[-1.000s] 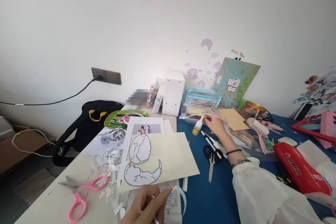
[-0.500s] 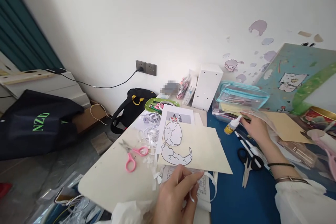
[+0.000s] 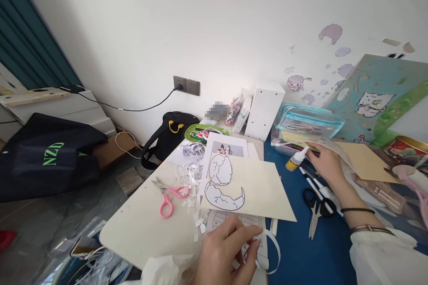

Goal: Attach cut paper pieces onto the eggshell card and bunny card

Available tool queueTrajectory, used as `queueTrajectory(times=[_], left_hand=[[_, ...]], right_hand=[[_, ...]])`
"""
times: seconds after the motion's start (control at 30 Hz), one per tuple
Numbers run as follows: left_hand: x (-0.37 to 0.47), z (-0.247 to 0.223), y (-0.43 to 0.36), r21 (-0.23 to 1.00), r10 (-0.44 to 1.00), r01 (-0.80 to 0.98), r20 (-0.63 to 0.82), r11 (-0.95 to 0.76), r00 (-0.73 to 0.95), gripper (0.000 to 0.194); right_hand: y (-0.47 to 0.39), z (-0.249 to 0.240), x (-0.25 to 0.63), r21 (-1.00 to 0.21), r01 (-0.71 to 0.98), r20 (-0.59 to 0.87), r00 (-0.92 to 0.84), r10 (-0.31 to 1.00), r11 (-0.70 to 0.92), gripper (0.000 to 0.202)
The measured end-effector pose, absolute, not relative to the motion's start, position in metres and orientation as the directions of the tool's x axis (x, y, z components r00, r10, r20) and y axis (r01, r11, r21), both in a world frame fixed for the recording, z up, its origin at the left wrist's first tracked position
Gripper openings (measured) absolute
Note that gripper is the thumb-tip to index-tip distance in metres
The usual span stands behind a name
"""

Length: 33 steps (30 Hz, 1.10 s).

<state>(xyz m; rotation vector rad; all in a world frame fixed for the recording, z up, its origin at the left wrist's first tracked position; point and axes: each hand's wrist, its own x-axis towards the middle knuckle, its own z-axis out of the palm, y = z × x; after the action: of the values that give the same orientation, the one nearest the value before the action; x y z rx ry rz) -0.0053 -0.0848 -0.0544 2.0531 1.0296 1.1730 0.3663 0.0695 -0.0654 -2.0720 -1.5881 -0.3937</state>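
My left hand (image 3: 230, 249) is at the bottom centre, its fingers closed on a curled white paper strip (image 3: 277, 249). Just beyond it a cream sheet (image 3: 264, 187) bears two cut-out cracked eggshell drawings, an upper piece (image 3: 220, 170) and a lower piece (image 3: 222, 198). My right hand (image 3: 321, 158) reaches in at the right beside the clear pouch (image 3: 284, 139); its fingertips are partly hidden, so what they hold cannot be made out. A small glue bottle (image 3: 296, 160) stands tilted left of that hand. Black scissors (image 3: 316, 211) lie on the blue mat.
Pink-handled scissors (image 3: 169, 196) and paper scraps (image 3: 192, 171) lie on the left of the table (image 3: 133, 227). Behind are a green tray (image 3: 190, 131), a white box (image 3: 264, 111) and a teal-edged case (image 3: 307, 120). A black backpack (image 3: 167, 131) is beyond the table.
My left hand has shifted slightly with the strip, which now curls further to the right. My right hand has stayed almost in place.
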Motion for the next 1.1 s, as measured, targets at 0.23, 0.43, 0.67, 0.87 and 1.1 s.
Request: queueTrajectory(times=[0.23,0.43,0.67,0.87,1.1], left_hand=[[-0.0056,-0.0545,-0.0858,0.769,0.840,0.350,0.437,-0.534,0.321,0.022],[-0.0063,-0.0551,-0.0840,0.774,0.826,0.307,0.466,-0.555,0.318,0.024],[-0.0064,-0.0584,-0.0824,0.759,0.807,0.293,0.493,-0.581,0.325,0.029],[-0.0079,-0.0580,-0.0817,0.752,0.790,0.271,0.506,-0.601,0.346,0.030],[-0.0061,-0.0632,-0.0807,0.742,0.783,0.270,0.529,-0.614,0.328,0.029]], right_hand=[[0.0706,-0.0673,0.3674,-0.185,0.963,0.526,0.267,0.808,-0.198,0.042],[0.0712,-0.0685,0.3678,-0.163,0.966,0.534,0.258,0.805,-0.202,0.041],[0.0702,-0.0664,0.3656,-0.144,0.967,0.522,0.254,0.814,-0.209,0.043],[0.0699,-0.0660,0.3648,-0.133,0.965,0.520,0.262,0.813,-0.225,0.043],[0.0696,-0.0657,0.3644,-0.126,0.967,0.516,0.254,0.818,-0.221,0.043]])
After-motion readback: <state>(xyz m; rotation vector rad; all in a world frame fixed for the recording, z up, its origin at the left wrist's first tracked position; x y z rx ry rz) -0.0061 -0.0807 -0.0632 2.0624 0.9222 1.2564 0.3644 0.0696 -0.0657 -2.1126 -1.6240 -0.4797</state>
